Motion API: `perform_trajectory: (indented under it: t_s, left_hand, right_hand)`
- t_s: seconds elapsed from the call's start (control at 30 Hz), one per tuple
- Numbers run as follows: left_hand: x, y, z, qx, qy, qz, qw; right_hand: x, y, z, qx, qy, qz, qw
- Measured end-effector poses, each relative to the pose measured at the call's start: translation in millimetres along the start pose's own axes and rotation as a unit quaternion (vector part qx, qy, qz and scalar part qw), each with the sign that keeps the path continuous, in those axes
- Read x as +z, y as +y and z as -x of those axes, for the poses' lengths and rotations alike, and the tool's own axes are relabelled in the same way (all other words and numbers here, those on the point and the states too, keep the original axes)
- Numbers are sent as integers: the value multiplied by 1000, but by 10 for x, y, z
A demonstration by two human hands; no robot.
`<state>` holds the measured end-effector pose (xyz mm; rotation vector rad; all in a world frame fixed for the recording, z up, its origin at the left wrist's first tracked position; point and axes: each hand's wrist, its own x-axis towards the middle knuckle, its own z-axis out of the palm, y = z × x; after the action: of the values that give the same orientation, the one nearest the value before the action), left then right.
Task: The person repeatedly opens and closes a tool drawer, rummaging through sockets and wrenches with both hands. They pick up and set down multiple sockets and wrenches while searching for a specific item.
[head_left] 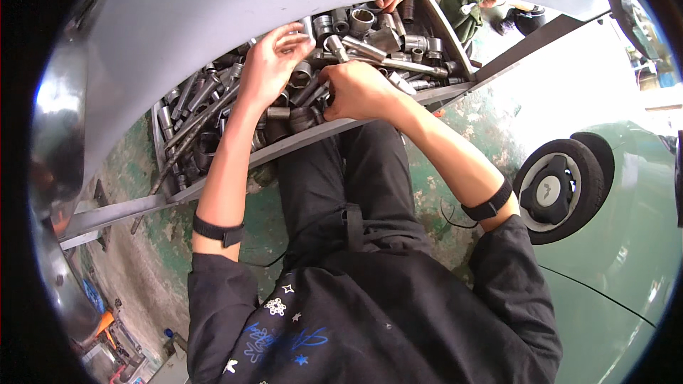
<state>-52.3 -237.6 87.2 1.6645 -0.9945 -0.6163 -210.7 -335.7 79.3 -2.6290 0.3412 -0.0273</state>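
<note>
A metal drawer (284,148) is heaped with loose steel sockets (361,21), extension bars (416,67) and other tool parts. Over the middle of the heap is my left hand (274,64), its fingers loosely bent and apart. A shiny socket (308,27) lies just beyond its fingertips; I see nothing clearly held. My right hand (359,90) reaches down into the heap by the drawer's near edge. Its thumb and fingers close about a dark socket (326,95), partly hidden by the hand. A wide ring-shaped socket (300,75) sits between both hands.
A grey curved panel (235,11) overhangs the drawer's far side. Another person's fingers (388,3) show at its far edge. At right is a pale green car body (619,242) with a wheel (553,188). Orange-handled tools (105,323) lie lower left.
</note>
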Motion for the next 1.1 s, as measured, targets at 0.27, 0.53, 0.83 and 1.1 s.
perform_trajectory:
  t_s: [0.27, 0.53, 0.83, 1.1]
  left_hand:
    - [-165, -6, 773, -7, -114, -432, 895]
    - [-27, 49, 697, -9, -152, -461, 874]
    - [-192, 14, 913, -93, -21, -240, 966]
    - [-542, 156, 448, -75, 84, -73, 991]
  right_hand:
    - [-454, 336, -16, 49, 169, -26, 984]
    - [-218, 213, -176, -34, 153, 176, 972]
    - [35, 220, -289, -164, 120, 407, 891]
    - [52, 327, -300, -154, 125, 311, 929]
